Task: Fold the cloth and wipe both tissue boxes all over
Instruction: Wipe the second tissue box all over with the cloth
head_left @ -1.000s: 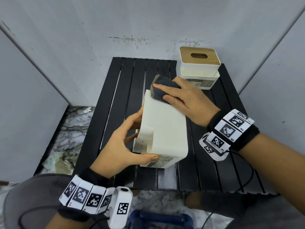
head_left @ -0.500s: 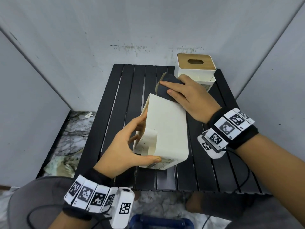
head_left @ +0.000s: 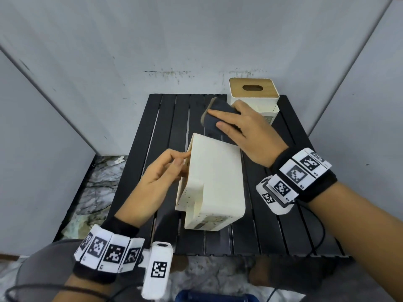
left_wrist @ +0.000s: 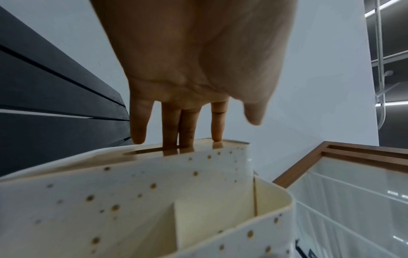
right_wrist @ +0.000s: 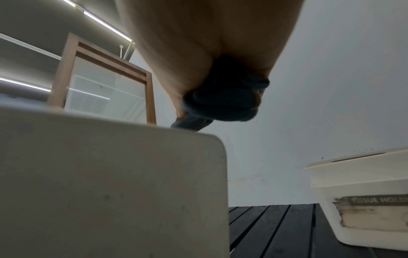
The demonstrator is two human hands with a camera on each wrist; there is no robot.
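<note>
Steadying the tipped box (head_left: 214, 182) with straight left fingers (left_wrist: 170, 127). Right hand (head_left: 246, 131) gripping the soft cloth (head_left: 216, 118). Likely light, stiff, slippery; bracing at edges.

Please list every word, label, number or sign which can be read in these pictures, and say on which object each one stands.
"TISSUE HOLD": on the worn label of the far tissue box, cut off by the picture's edge in the right wrist view.
Label on the near tissue box, at its near end: too blurred to read.
Black-and-white square code markers on both wristbands: patterns only, no readable words or numbers.
</note>
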